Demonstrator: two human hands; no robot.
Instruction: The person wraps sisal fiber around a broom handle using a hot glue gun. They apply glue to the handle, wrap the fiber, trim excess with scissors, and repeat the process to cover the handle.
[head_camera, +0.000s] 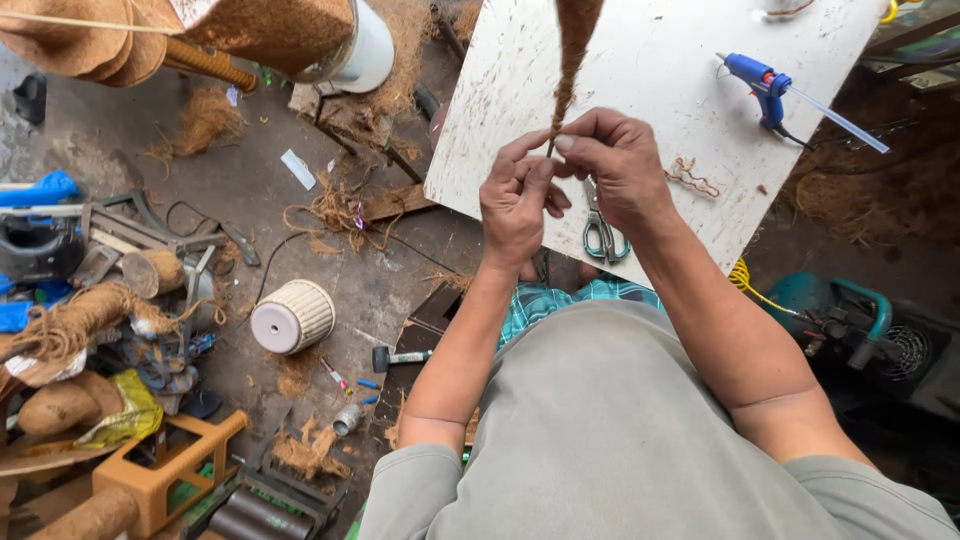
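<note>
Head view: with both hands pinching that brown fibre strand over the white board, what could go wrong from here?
1. The fibre strand is pinched only at its thin tip by the left hand and right hand; it may fray or slip.
2. The scissors lie partly under the right hand, so a knuckle could catch them.
3. The glue gun sits near the white board edge and could be knocked off.
</note>
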